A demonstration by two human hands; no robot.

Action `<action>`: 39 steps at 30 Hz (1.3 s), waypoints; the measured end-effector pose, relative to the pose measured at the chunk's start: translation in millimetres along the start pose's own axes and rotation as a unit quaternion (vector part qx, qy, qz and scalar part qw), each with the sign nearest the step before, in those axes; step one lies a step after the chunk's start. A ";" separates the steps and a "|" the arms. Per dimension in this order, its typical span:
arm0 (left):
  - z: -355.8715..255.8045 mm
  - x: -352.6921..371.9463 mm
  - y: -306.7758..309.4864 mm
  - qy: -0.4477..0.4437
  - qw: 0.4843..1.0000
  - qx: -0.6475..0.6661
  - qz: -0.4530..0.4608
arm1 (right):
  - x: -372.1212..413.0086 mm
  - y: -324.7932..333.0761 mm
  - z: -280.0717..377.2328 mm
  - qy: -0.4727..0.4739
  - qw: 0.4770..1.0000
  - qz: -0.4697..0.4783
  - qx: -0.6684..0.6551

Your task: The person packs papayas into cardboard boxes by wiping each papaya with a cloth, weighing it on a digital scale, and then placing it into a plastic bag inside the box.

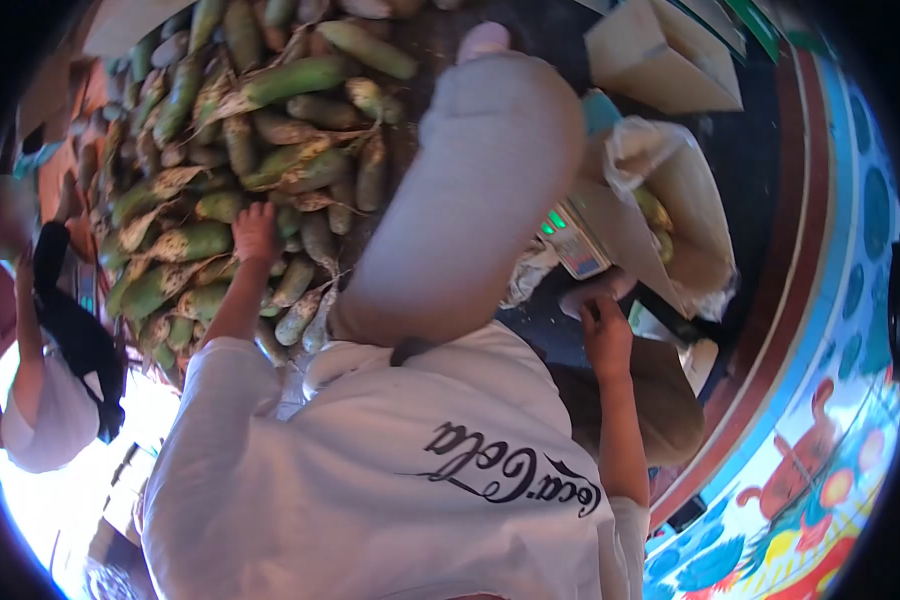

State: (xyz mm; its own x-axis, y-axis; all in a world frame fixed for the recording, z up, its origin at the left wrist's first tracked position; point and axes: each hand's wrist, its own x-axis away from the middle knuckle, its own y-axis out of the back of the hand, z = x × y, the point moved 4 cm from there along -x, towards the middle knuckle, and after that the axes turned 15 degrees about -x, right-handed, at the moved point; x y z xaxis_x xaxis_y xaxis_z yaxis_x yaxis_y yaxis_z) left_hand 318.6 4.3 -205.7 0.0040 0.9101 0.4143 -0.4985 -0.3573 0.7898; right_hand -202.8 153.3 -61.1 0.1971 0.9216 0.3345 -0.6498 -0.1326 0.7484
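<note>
A large heap of long green radish-like vegetables [195,243], with brown patches and dry leaves, lies at the left. On top of it rests my left hand [257,235], fingers spread a little over the vegetables, with none lifted. My right hand [605,325] hangs low beside my bent leg, its fingers curled in front of a pale pink shoe or foot [620,283]; whatever they hold, if anything, is too small to make out. Just above it is a scale [582,252] with lit green digits.
Right of the scale stands an open carton [710,215] with a plastic liner and some vegetables inside. Another open carton [660,60] is farther up. A co-worker [55,400] is at the far left. A painted wall [820,430] curves along the right.
</note>
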 end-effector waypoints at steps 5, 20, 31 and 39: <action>16.5 5.6 30.5 0.067 0.991 0.101 -0.049 | 9.2 -14.6 -35.0 -0.034 0.999 0.006 -0.006; 36.1 28.7 42.7 0.127 0.936 0.269 -0.188 | 9.2 -33.0 -49.7 -0.069 0.992 0.098 -0.035; 26.8 37.4 40.4 0.216 0.893 0.387 -0.075 | 3.8 -36.4 -69.5 -0.011 0.993 0.115 -0.016; 37.3 46.6 67.1 0.254 0.827 0.478 -0.153 | -20.9 25.9 45.9 -0.054 0.989 -0.025 -0.137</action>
State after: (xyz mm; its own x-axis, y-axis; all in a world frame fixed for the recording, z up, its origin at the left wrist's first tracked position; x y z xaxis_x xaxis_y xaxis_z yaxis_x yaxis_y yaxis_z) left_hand 317.7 14.9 -116.6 -0.4830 0.8722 0.0774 0.3722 0.1245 0.9198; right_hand -190.1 113.9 -22.4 0.3018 0.8785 0.3703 -0.8086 0.0301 0.5876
